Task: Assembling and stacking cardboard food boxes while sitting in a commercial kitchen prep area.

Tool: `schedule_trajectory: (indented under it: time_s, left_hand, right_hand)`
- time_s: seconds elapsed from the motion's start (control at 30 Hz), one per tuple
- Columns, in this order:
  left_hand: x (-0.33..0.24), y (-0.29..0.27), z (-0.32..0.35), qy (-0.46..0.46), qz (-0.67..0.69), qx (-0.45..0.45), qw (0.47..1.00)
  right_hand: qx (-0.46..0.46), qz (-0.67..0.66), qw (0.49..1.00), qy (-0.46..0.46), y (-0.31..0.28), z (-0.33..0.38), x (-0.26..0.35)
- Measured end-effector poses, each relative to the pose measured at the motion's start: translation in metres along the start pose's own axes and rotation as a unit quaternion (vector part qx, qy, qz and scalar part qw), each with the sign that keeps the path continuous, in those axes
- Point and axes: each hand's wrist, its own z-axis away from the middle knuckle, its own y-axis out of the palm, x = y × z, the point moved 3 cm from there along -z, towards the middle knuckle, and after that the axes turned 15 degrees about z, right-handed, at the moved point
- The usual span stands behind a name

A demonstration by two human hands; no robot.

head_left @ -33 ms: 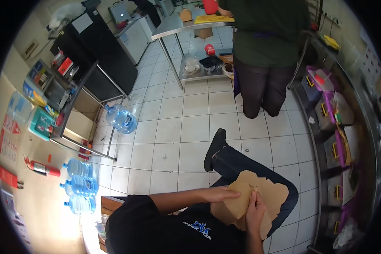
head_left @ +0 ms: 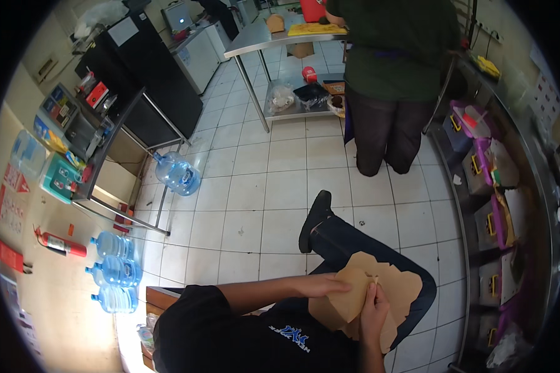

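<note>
- A flat brown cardboard piece [head_left: 379, 292] with flaps lay on the lap of a person sitting down, over the blue jeans [head_left: 348, 245].
- The left hand [head_left: 322, 286] was curled on the left edge of the cardboard piece and held it.
- The right hand [head_left: 374, 311] pinched a small flap near the middle of the cardboard piece, fingers closed on it.
- The person wore a black shirt [head_left: 242, 336] and a black shoe [head_left: 314, 219], and the shoe rested on the white tiled floor [head_left: 255, 186].
- Another person in a green top [head_left: 395, 50] and dark trousers stood further off, beside a metal table [head_left: 274, 37].
- A shelf under that table held bags and a small red thing.
- One big blue water bottle [head_left: 177, 174] lay on the floor near a dark rack [head_left: 115, 143].
- Three more water bottles [head_left: 113, 273] lay together by the wall, close to a red fire extinguisher [head_left: 59, 244].
- On the right, metal shelves [head_left: 510, 205] held bins with purple and yellow parts.
</note>
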Motion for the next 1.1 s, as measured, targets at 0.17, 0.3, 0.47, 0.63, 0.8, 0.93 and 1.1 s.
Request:
schedule_trajectory:
  time_s: [0.17,0.3,0.47,0.63,0.8,0.93,1.1]
  left_hand:
    - [0.004,-0.016,0.003,-0.096,0.0,0.074,0.993]
    - [0.038,-0.03,-0.013,-0.071,0.095,0.141,0.983]
    - [0.013,-0.006,-0.009,-0.036,0.125,0.052,0.99]
    - [0.006,-0.012,-0.015,-0.073,0.038,0.053,0.995]
    - [0.006,-0.028,-0.024,-0.067,-0.008,0.008,0.998]
    - [0.017,-0.033,-0.02,-0.082,-0.037,0.003,0.996]
    - [0.031,-0.042,-0.015,-0.078,0.086,0.04,0.992]
  right_hand:
    - [0.061,-0.175,0.98,0.067,-0.001,0.001,-0.01]
    - [0.063,-0.094,0.991,0.065,-0.012,0.005,0.006]
    - [-0.038,-0.101,0.994,0.024,-0.015,-0.001,0.013]
    - [-0.047,-0.004,0.998,-0.043,-0.013,-0.014,0.001]
    - [-0.097,0.175,0.952,-0.233,-0.016,-0.012,0.002]
    - [-0.018,0.05,0.992,-0.117,-0.001,-0.005,-0.011]
    - [0.015,-0.243,0.967,0.07,0.025,0.004,-0.039]
